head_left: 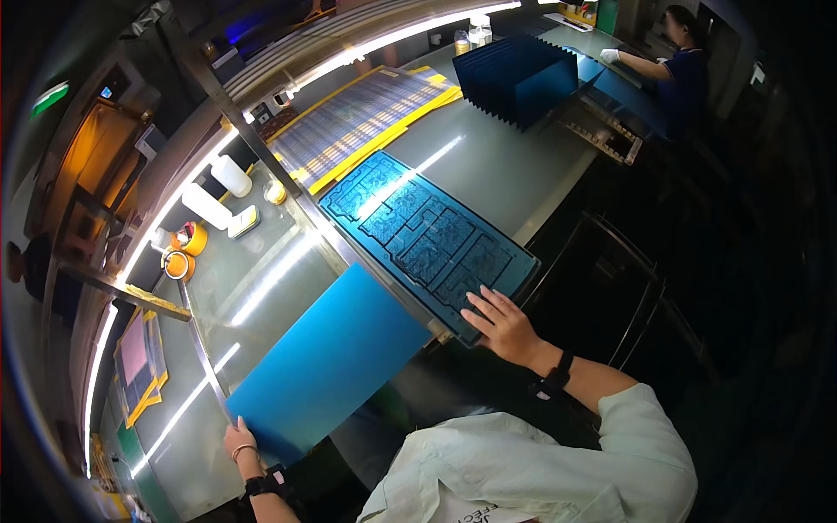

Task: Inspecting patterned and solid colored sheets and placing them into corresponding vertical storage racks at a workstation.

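A smooth blue sheet (331,357) lies at an angle across the front of the bench. At its lower left corner my left hand (241,438) grips the edge, with the fingertips partly hidden. To the sheet's right is a dark blue rectangular plate (418,227) with a raised outline pattern on its face. My right hand (506,327) rests on the plate's near end, fingers spread and laid flat, holding nothing. The sheet's upper right part reaches close to the plate's left edge; whether they touch I cannot tell.
Yellow-edged patterned screens (357,122) lie beyond the plate. A ridged dark rack (514,78) stands farther back, near a co-worker (684,74). White bottles (207,206) and orange tape rolls (179,264) sit at left beside a metal post (235,113).
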`<action>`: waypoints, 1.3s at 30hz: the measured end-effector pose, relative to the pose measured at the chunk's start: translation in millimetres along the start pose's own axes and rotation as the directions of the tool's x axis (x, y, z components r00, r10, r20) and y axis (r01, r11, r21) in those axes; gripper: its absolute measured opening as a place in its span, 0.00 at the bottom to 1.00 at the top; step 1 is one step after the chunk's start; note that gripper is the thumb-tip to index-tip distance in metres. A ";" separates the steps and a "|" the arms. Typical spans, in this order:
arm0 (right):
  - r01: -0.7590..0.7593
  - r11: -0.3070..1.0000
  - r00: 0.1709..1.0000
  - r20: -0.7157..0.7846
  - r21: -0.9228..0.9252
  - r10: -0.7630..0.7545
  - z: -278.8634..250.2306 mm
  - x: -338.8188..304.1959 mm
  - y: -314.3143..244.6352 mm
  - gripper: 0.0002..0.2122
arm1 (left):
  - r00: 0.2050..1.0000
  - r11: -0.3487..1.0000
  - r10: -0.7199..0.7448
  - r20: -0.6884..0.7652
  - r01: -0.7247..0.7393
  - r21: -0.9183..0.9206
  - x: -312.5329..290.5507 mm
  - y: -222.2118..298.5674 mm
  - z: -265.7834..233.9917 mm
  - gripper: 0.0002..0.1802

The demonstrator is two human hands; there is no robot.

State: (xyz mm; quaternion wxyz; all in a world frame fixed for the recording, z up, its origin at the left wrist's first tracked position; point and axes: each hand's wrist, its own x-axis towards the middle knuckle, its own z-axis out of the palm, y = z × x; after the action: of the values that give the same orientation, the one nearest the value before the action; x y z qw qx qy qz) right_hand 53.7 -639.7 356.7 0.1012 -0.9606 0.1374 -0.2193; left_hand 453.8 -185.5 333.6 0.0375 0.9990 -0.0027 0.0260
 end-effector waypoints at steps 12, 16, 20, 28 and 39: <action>0.033 0.292 0.452 -0.275 0.956 0.849 -85.5 23.6 86.5 0.11 | 0.719 0.688 0.563 -0.408 -0.681 -0.252 -27.0 156.7 -74.5 0.22; 0.046 -0.389 0.226 0.370 0.920 0.901 0.1 -9.8 98.6 0.12 | 0.488 0.384 0.777 -0.397 -0.868 -0.315 -77.9 262.7 -54.9 0.28; -0.398 -0.384 0.303 0.514 0.833 0.802 3.2 -42.0 97.1 0.11 | 0.320 0.260 0.927 -0.195 -0.925 -0.278 -134.5 353.1 -24.2 0.37; -0.052 0.996 0.982 0.184 0.069 0.039 -38.6 -8.3 17.5 0.23 | 0.319 0.317 0.947 0.029 -0.921 -0.226 -175.6 402.1 16.2 0.42; 0.106 0.986 0.988 0.098 0.132 -0.119 -37.2 12.6 39.0 0.01 | 0.334 0.290 0.935 -0.117 -0.913 -0.286 -169.6 400.3 10.9 0.35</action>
State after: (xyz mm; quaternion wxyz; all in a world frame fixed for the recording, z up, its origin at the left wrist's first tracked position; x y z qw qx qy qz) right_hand 39.4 -685.3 384.6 0.1564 -0.9687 0.0632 -0.1820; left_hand 282.0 -584.9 343.8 0.1668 0.7951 -0.5830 0.0057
